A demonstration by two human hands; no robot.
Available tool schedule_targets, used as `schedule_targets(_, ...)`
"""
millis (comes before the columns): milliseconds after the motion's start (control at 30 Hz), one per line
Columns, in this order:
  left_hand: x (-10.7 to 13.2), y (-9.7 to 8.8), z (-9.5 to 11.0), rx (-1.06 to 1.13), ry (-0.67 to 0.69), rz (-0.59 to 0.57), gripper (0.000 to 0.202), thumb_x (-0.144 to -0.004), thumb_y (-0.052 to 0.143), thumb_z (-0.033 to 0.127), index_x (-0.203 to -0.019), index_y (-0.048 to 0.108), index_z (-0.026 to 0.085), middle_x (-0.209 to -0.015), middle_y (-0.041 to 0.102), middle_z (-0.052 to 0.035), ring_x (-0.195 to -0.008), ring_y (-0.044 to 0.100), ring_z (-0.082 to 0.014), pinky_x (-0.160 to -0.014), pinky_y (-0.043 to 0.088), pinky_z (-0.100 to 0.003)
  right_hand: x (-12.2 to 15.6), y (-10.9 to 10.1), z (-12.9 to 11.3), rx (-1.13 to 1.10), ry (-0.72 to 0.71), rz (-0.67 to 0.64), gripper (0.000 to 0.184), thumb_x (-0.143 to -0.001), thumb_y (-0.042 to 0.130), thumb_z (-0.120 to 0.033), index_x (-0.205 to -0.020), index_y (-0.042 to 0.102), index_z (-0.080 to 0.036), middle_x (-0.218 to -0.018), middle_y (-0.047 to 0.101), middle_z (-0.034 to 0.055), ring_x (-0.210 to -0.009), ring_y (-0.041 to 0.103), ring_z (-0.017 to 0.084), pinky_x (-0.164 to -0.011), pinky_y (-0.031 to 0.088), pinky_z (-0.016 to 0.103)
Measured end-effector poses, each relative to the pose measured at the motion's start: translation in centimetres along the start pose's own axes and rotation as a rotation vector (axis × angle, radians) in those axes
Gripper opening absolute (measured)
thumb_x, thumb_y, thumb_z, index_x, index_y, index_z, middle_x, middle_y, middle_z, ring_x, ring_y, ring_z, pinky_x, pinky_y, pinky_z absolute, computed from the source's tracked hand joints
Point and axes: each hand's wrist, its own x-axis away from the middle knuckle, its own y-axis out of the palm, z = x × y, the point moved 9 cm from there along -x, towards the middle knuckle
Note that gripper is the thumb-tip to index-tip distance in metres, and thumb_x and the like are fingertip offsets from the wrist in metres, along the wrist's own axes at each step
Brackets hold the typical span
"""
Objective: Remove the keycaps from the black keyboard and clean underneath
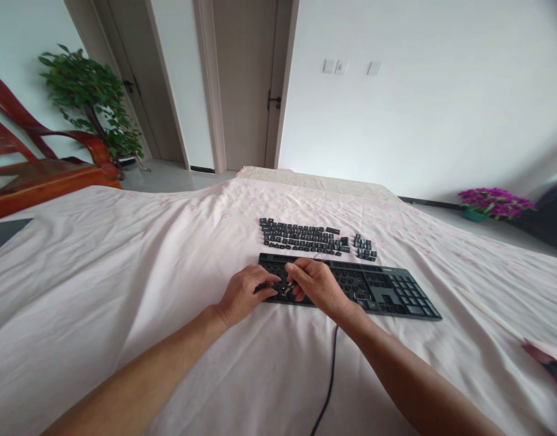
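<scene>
A black keyboard [382,289] lies flat on the pink cloth, with many keycaps off its main section and the number pad keys still on. My left hand [248,290] rests at the keyboard's left end, thumb and index finger apart at its lower left keys. Beside it, my right hand [315,283] is closed over the keyboard, pinching a small wire tool [322,257] that looks like a keycap puller. Thin wire shows above the knuckles, and the fingers hide most of the tool. Loose black keycaps [300,236] lie in rows just beyond the keyboard.
A smaller keycap group [364,247] sits right of the rows. The keyboard's black cable [331,369] runs toward me over the wrinkled cloth [178,242]. At the left edge lies a dark flat object [5,234]. A wooden chair [55,175] stands at the left.
</scene>
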Motion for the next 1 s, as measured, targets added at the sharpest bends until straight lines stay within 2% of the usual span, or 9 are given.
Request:
schedule_targets(167, 0.0, 0.8, -0.2, 0.002, -0.005, -0.067, 0.028, -0.081, 0.066, 0.046, -0.099, 0.074, 0.025, -0.088, 0.071, -0.0044, -0.088, 0.059, -0.0216, -0.082, 0.043, -0.033, 0.2, 0.9, 0.2, 0.094, -0.021, -0.04, 0.039, -0.085, 0.056, -0.053, -0.067, 0.059, -0.019, -0.053, 0.059, -0.0017, -0.047, 0.061, 0.013, -0.042, 0.047, 0.02)
schedule_targets(300, 0.1, 1.2, -0.3, -0.051, -0.027, -0.083, 0.028, -0.08, 0.066, 0.05, -0.093, 0.075, 0.026, -0.084, 0.07, -0.0034, -0.084, 0.057, -0.0209, -0.078, 0.041, -0.033, 0.4, 1.3, -1.2, 0.302, -0.142, 0.003, 0.036, -0.085, 0.057, -0.048, -0.065, 0.063, -0.02, -0.054, 0.061, -0.0011, -0.048, 0.06, 0.012, -0.047, 0.043, 0.021)
schedule_targets(467, 0.1, 1.8, 0.7, -0.106, -0.01, -0.118, 0.02, -0.086, 0.061, 0.045, -0.087, 0.075, 0.03, -0.084, 0.07, -0.0009, -0.08, 0.055, -0.0189, -0.077, 0.038, -0.032, 1.0, 2.0, -2.7, 0.536, -0.27, 0.087, 0.038, -0.085, 0.059, -0.048, -0.06, 0.061, -0.02, -0.062, 0.064, 0.0012, -0.057, 0.058, 0.012, -0.056, 0.04, 0.022)
schedule_targets(600, 0.0, 1.9, 0.5, -0.095, -0.046, -0.04, 0.02, -0.082, 0.066, 0.041, -0.07, 0.071, 0.026, -0.075, 0.066, -0.0012, -0.074, 0.052, -0.0178, -0.072, 0.038, -0.032, 1.2, 3.0, -2.9, 0.632, -0.318, 0.087, 0.043, -0.087, 0.056, -0.054, -0.063, 0.062, -0.019, -0.069, 0.065, 0.0028, -0.058, 0.056, 0.012, -0.057, 0.037, 0.023)
schedule_targets(733, 0.1, 1.9, 0.1, -0.093, -0.041, 0.024, 0.021, -0.081, 0.065, 0.033, -0.064, 0.063, 0.022, -0.069, 0.062, -0.0024, -0.068, 0.05, -0.0175, -0.07, 0.037, -0.034, 1.3, 4.4, -3.4, 0.749, -0.391, 0.027, 0.045, -0.088, 0.054, -0.056, -0.065, 0.064, -0.019, -0.071, 0.064, 0.0034, -0.059, 0.055, 0.011, -0.057, 0.034, 0.023)
schedule_targets(900, 0.3, 1.9, 0.5, -0.105, 0.0, -0.012, 0.022, -0.083, 0.061, 0.031, -0.063, 0.059, 0.021, -0.069, 0.06, -0.0019, -0.069, 0.051, -0.0169, -0.068, 0.036, -0.032, 2.1, 5.1, -3.1, 0.756, -0.441, -0.03, 0.041, -0.088, 0.057, -0.054, -0.07, 0.068, -0.019, -0.074, 0.067, 0.0038, -0.061, 0.058, 0.012, -0.058, 0.035, 0.022)
schedule_targets(1000, 0.3, 2.1, 0.7, -0.117, -0.013, -0.045, 0.02, -0.083, 0.061, 0.033, -0.067, 0.063, 0.022, -0.073, 0.063, -0.0023, -0.073, 0.053, -0.0175, -0.069, 0.037, -0.032, 2.2, 4.0, -2.7, 0.658, -0.41, 0.04, 0.041, -0.087, 0.058, -0.053, -0.066, 0.068, -0.019, -0.071, 0.067, 0.0027, -0.06, 0.058, 0.011, -0.058, 0.036, 0.021)
